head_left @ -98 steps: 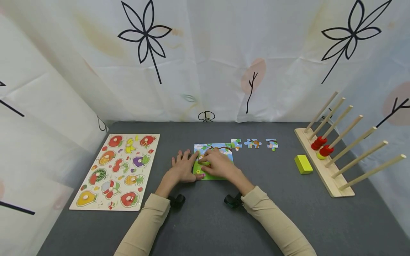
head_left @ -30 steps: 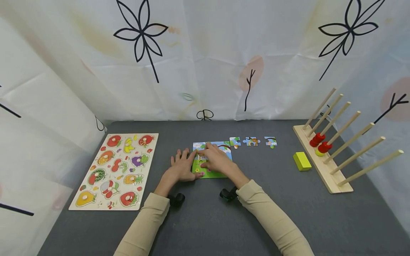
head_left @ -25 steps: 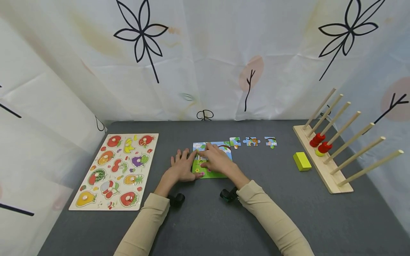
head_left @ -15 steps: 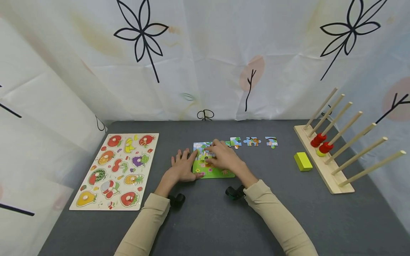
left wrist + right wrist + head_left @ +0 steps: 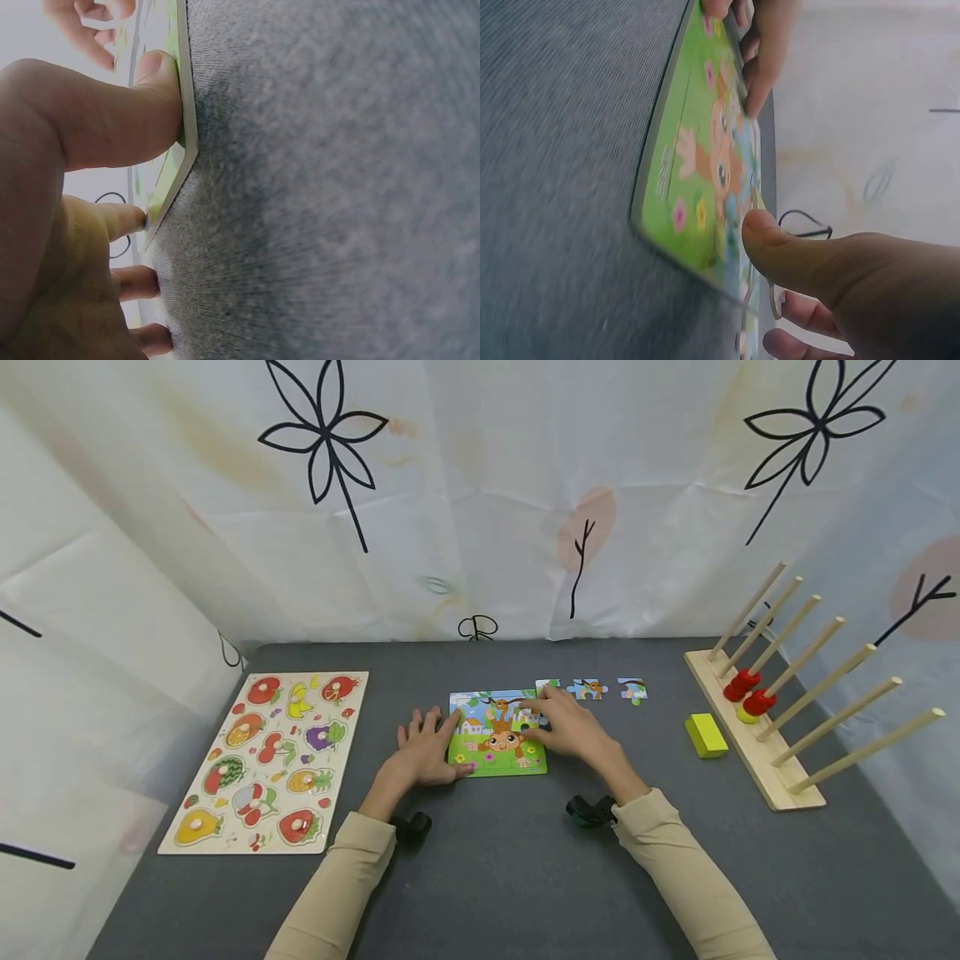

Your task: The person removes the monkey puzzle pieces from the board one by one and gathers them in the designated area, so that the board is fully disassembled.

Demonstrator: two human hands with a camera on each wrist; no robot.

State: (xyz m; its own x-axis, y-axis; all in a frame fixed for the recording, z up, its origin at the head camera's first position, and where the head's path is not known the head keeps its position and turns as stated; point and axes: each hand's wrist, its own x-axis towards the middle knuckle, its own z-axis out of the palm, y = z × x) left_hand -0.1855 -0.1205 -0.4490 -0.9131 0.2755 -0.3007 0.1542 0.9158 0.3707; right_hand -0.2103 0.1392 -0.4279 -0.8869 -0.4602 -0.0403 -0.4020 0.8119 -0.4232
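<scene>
A monkey jigsaw puzzle (image 5: 487,766) lies flat on the dark grey table, its green meadow nearest the person. My left hand (image 5: 427,752) rests at its left edge with the fingers spread. In the left wrist view, the left thumb (image 5: 161,97) lies on the puzzle's rim near a corner. At the puzzle's right side, my right hand (image 5: 573,727) pinches a jigsaw piece (image 5: 775,300) between thumb and fingers, seen edge-on in the right wrist view. Its picture is mostly hidden. Behind that hand, a loose piece (image 5: 548,682) is partly covered.
Two more loose jigsaw pieces, one with an animal (image 5: 588,689) and one with a branch (image 5: 632,690), lie at the back. A fruit peg board (image 5: 341,760) is on the left. On the right stand a yellow block (image 5: 706,736) and a wooden peg rack (image 5: 795,789) with red rings (image 5: 742,685).
My right hand has moved right, from over the puzzle's middle to its right side, uncovering the monkey's face. The left hand has stayed at the left edge.
</scene>
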